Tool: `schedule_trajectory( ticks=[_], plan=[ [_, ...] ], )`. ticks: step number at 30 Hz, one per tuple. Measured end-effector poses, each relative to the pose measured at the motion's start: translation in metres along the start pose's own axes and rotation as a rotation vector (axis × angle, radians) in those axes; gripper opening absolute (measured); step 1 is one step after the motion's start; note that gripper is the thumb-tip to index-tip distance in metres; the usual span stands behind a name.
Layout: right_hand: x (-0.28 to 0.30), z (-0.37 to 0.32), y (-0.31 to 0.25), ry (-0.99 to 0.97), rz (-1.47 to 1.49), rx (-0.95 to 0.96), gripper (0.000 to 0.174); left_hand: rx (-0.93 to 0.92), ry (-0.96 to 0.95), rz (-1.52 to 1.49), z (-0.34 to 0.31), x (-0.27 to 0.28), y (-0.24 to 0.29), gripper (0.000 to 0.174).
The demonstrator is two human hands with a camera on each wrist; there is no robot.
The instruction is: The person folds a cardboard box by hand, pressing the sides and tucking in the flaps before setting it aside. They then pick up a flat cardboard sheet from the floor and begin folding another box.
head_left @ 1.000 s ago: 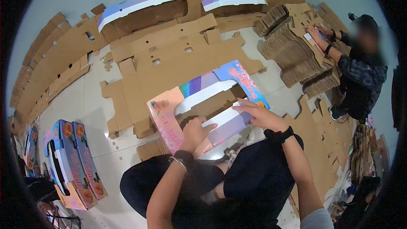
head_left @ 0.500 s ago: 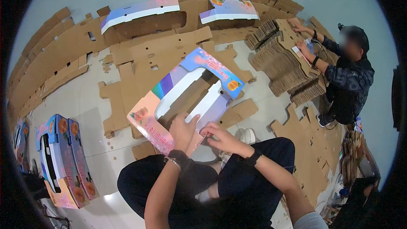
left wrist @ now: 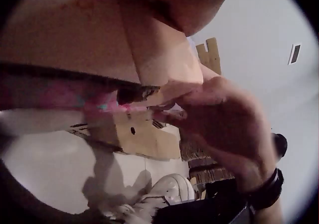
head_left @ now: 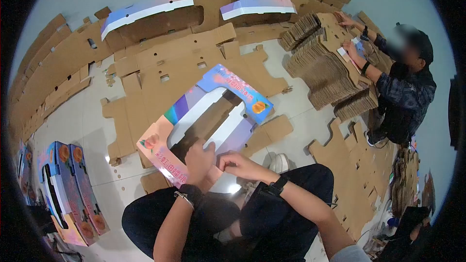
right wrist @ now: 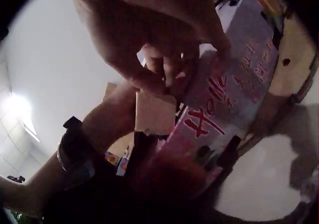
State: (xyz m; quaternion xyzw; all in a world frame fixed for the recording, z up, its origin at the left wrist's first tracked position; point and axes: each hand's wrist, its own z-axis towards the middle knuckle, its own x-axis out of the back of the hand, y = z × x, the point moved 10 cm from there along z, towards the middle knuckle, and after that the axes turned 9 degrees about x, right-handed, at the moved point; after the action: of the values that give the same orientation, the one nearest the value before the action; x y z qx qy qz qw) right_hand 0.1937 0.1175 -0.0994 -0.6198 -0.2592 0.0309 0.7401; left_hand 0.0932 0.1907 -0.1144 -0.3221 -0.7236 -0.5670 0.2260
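Note:
A printed cardboard carton [head_left: 154,130] with a large cut-out in its top lies tilted before the crossed legs. It is peach at the near-left end and blue at the far end, with fruit pictures and pink lettering. My left hand [head_left: 200,163] grips the carton at its near corner, beside the cut-out. Right by it, at the same corner, my right hand [head_left: 241,166] has its fingers bent in. A small plain cardboard flap [right wrist: 155,112] shows between the right thumb and fingers in the right wrist view. The left fingers under the panel are hidden in the head view.
Two similar printed cartons [head_left: 73,189] stand at the left. Flat brown cardboard [head_left: 189,80] covers the floor ahead, and more sheets [head_left: 357,179] lie right. Another person [head_left: 405,85] leans over a tall cardboard stack [head_left: 315,65]. A white shoe [head_left: 279,163] is beside the carton.
The right hand has moved from the carton's right edge to its near corner, beside the left hand. The carton has turned and shifted left in the head view.

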Motion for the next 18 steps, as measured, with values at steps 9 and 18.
schedule_trajectory(
  ticks=[9,18],
  plan=[
    [-0.021,-0.017,-0.011,-0.308,-0.093,-0.347,0.04,-0.113,-0.01,0.065,0.001,-0.002,0.012,0.039],
    [0.013,-0.025,0.018,0.053,-0.053,-0.407,0.052,-0.072,0.194,-0.117,-0.01,0.04,0.026,0.04]
  ],
)
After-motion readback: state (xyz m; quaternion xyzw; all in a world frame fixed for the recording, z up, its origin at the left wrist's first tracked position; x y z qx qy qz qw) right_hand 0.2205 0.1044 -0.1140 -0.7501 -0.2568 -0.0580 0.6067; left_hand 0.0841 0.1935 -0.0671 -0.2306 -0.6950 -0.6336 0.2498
